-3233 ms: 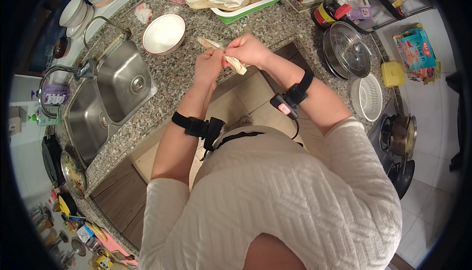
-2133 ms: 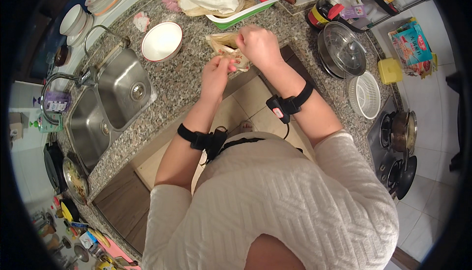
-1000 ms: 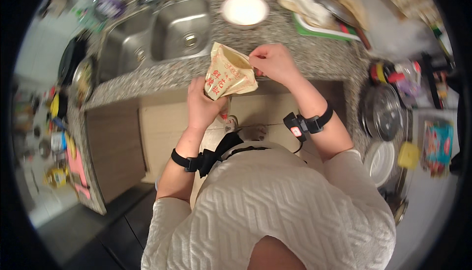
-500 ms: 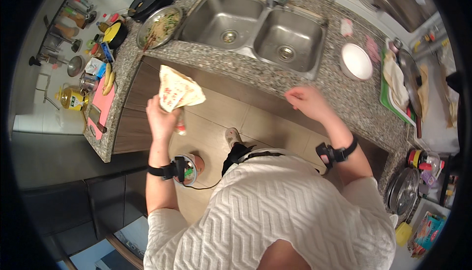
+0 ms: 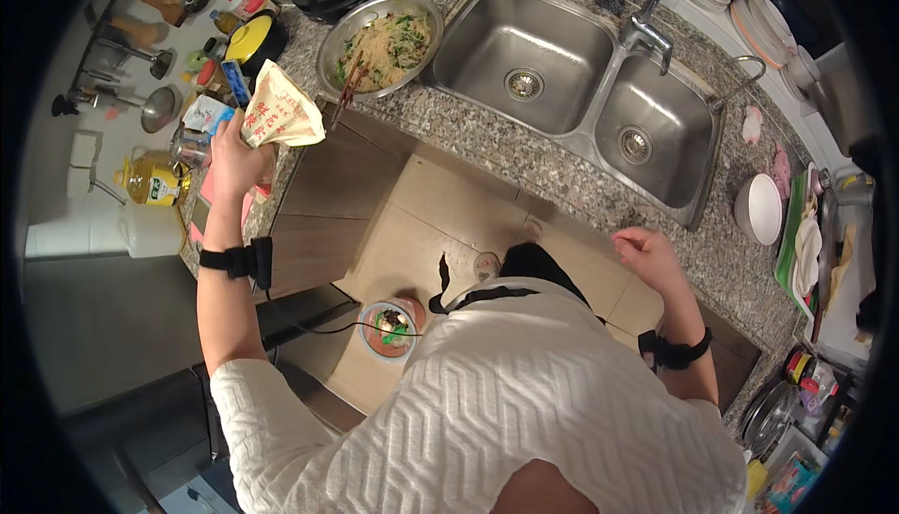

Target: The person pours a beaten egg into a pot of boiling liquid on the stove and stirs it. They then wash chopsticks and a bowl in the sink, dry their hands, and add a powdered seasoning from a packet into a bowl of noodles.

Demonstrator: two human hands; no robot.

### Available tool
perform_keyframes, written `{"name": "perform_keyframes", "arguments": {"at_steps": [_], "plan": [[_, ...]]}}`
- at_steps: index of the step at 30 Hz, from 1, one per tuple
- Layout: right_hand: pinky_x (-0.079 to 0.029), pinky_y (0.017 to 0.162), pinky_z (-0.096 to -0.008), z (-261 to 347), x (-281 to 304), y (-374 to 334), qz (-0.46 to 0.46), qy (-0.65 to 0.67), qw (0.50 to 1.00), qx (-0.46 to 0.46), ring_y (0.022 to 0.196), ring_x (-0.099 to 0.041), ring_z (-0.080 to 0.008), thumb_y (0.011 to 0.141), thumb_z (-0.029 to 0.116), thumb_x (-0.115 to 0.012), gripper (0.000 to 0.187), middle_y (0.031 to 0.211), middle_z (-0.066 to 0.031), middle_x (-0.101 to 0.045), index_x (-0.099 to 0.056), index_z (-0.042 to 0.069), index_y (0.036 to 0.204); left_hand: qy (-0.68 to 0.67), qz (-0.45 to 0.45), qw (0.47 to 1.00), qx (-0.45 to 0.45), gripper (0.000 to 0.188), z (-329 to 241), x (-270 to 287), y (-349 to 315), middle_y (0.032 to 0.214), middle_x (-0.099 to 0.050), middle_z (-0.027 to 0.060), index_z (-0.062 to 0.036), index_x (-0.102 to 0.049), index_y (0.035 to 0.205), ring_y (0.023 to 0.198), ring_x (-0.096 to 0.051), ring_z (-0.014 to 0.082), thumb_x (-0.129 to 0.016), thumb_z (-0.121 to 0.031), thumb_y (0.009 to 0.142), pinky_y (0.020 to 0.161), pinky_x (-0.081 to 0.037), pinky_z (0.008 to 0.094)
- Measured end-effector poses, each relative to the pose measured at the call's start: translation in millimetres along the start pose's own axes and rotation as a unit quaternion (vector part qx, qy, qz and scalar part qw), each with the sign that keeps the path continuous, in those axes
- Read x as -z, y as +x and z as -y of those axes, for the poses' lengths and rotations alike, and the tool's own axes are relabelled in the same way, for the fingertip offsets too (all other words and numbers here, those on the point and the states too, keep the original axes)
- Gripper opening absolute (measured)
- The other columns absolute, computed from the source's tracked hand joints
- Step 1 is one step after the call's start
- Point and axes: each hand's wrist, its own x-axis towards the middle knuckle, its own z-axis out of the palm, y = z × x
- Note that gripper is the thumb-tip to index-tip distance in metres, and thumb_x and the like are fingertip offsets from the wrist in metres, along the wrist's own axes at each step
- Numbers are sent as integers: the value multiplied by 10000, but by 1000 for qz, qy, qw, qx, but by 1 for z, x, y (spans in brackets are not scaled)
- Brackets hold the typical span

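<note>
My left hand [image 5: 234, 158] grips a cream paper bag [image 5: 286, 116] with red print, holding it up over the counter's left corner. The bag's wide end points away from me, and something reddish shows below the hand. Just beyond the bag, a steel bowl [image 5: 433, 38] of noodles and greens rests on the counter, with chopsticks [image 5: 351, 81] leaning over its near rim. My right hand [image 5: 653, 257] hovers by the counter's front edge, below the right sink basin. Its fingers are loosely curled in, and nothing shows in them.
A double steel sink [image 5: 590, 93] with a faucet [image 5: 646, 32] is set into the granite counter. A white bowl [image 5: 758, 210] stands to its right. At the left are a yellow-lidded pot [image 5: 251, 38] and an oil bottle [image 5: 154, 180]. A bin [image 5: 389, 355] stands on the floor.
My left hand has carried the bag to the left, toward the counter's left corner. The view has turned, and my body has shifted leftward. My right hand's fingers look more curled.
</note>
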Motion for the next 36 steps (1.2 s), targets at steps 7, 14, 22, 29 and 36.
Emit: {"name": "perform_keyframes", "arguments": {"at_steps": [7, 14, 22, 29, 36], "plan": [[-494, 618, -302, 72, 12, 80, 6, -38, 999, 26, 681, -653, -173, 879, 137, -674, 182, 826, -115, -702, -712, 21, 1013, -179, 48, 977, 103, 414, 40, -59, 67, 999, -712, 42, -16, -676, 1149, 891, -655, 128, -749, -47, 742, 795, -519, 285], [-516, 661, -371, 163, -30, 145, 51, -70, 974, 209, 744, -667, -307, 872, 152, -659, 158, 872, -150, -693, -713, 43, 973, -207, 150, 959, 122, 328, 48, -68, 92, 1130, -629, 122, -77, -749, 1064, 1039, -565, 287, -784, -140, 744, 935, -457, 382], [-532, 718, -423, 244, -120, 191, 112, -156, 969, 155, 811, -676, -336, 841, 320, -716, 278, 904, -145, -705, -732, 61, 942, -265, 164, 950, -4, 323, 64, -50, 79, 1013, -636, 88, -62, -744, 1038, 1015, -570, 249, -804, -51, 720, 903, -468, 345], [-541, 749, -423, 311, -203, 216, 14, -154, 946, 285, 840, -685, -320, 870, 352, -692, 284, 894, -131, -716, -739, 78, 923, -295, 144, 942, -75, 401, 110, -60, 63, 1094, -587, 111, -51, -722, 1085, 1061, -563, 272, -754, 14, 691, 941, -458, 345], [-548, 720, -404, 385, -269, 248, 43, -89, 953, 287, 767, -697, -312, 877, 358, -683, 295, 812, -125, -720, -754, 73, 900, -295, 151, 939, -97, 458, 128, -64, 66, 1093, -568, 106, -52, -717, 1091, 1078, -535, 292, -718, 37, 641, 970, -436, 358]]}}
